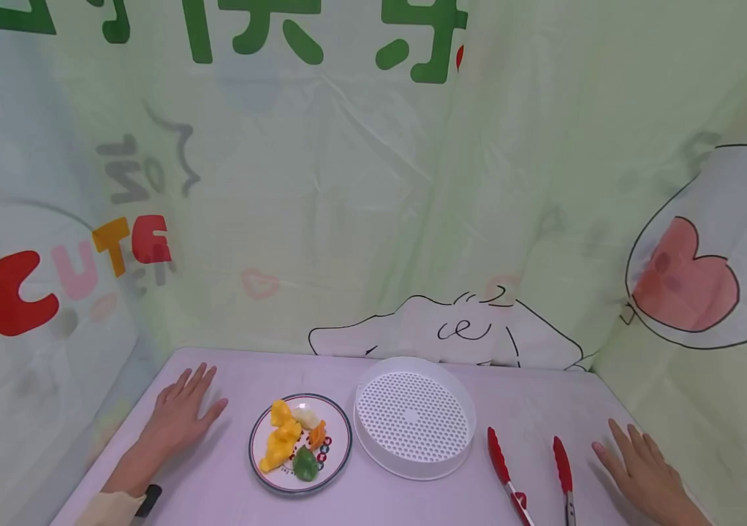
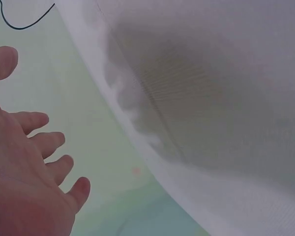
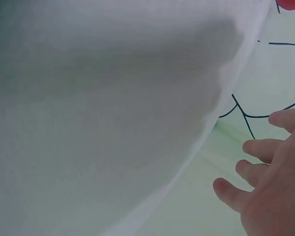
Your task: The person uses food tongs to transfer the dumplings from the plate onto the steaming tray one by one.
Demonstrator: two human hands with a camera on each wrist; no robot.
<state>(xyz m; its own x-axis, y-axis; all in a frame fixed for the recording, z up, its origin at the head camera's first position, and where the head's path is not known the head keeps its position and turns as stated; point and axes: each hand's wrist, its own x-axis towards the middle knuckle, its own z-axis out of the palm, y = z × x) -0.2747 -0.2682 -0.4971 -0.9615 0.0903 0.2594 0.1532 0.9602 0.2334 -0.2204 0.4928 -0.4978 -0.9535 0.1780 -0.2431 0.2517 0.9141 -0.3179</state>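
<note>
In the head view my left hand (image 1: 179, 413) is at the left side of the table, fingers spread, holding nothing. Nearest to it is a round plate (image 1: 263, 424) with a dark rim, bearing several yellow dumpling-shaped pieces (image 1: 281, 442), a white one (image 1: 305, 417), an orange one (image 1: 317, 435) and a green one (image 1: 305, 464). At the right edge of the table my right hand (image 1: 643, 467) has its fingers apart and nothing in it. Close beside it lie tongs with red tips (image 1: 563, 464), spread apart, their rear ends cut off by the frame. Both wrist views show extended fingers over the pale tabletop (image 2: 226, 123).
Between the plate and the tongs stands a round white steamer tray (image 1: 465, 431) with a perforated bottom. A printed curtain (image 1: 373, 183) hangs behind the table and along its sides. A dark band (image 1: 148, 500) is around my left wrist.
</note>
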